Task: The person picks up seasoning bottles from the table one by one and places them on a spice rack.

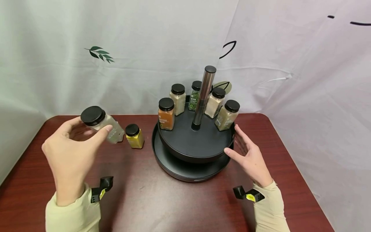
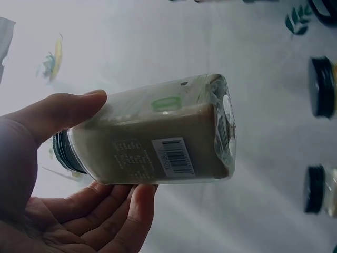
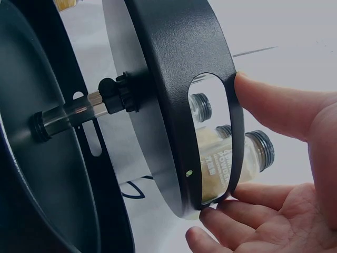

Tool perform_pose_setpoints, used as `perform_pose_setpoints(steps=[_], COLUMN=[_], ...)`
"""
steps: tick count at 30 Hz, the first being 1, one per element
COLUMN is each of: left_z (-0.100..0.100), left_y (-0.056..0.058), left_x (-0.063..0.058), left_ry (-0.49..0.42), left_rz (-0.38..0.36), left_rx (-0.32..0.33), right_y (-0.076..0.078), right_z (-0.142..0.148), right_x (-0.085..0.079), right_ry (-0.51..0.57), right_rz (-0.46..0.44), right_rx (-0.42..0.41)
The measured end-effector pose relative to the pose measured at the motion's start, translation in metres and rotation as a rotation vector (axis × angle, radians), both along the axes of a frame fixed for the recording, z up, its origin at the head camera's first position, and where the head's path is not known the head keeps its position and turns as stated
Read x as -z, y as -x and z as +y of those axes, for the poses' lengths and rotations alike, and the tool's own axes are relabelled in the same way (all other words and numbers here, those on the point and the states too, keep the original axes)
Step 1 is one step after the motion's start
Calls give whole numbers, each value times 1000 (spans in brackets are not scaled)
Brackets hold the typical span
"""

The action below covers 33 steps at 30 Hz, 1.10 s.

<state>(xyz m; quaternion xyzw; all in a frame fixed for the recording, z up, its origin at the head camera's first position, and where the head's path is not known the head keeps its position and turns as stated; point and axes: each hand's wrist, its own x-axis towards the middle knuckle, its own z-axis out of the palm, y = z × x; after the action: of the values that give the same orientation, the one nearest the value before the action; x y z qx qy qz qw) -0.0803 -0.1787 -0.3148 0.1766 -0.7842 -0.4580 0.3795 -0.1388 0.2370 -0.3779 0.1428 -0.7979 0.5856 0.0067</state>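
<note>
My left hand holds a square clear spice jar with a black lid, tilted and raised at the table's left. In the left wrist view the jar contains greyish-beige powder and bears a barcode; the thumb lies on top, fingers underneath. A black two-tier turntable rack stands at the middle. My right hand touches the right rim of its upper tray, thumb and fingers spread along the edge. The right wrist view shows the thumb against that rim, beside an oval cut-out.
Several jars stand around the upper tray: orange, beige, green and pale powders. A yellow jar is on the brown table. The lower tray sits beneath; a white curtain hangs behind.
</note>
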Motion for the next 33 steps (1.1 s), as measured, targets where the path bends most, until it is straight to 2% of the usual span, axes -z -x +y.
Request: perform_pose_setpoints(steps=[20, 26, 33], left_z=[49, 64, 81], left_y=[7, 11, 20], left_x=[-17, -18, -15], left_ry=[42, 65, 131], left_rz=[71, 94, 95], left_rx=[209, 275, 304], right_y=[1, 1, 1], right_z=[0, 1, 1], right_x=[0, 1, 1], right_ry=[-11, -16, -9], right_rz=[11, 13, 4], right_rx=[-1, -3, -5])
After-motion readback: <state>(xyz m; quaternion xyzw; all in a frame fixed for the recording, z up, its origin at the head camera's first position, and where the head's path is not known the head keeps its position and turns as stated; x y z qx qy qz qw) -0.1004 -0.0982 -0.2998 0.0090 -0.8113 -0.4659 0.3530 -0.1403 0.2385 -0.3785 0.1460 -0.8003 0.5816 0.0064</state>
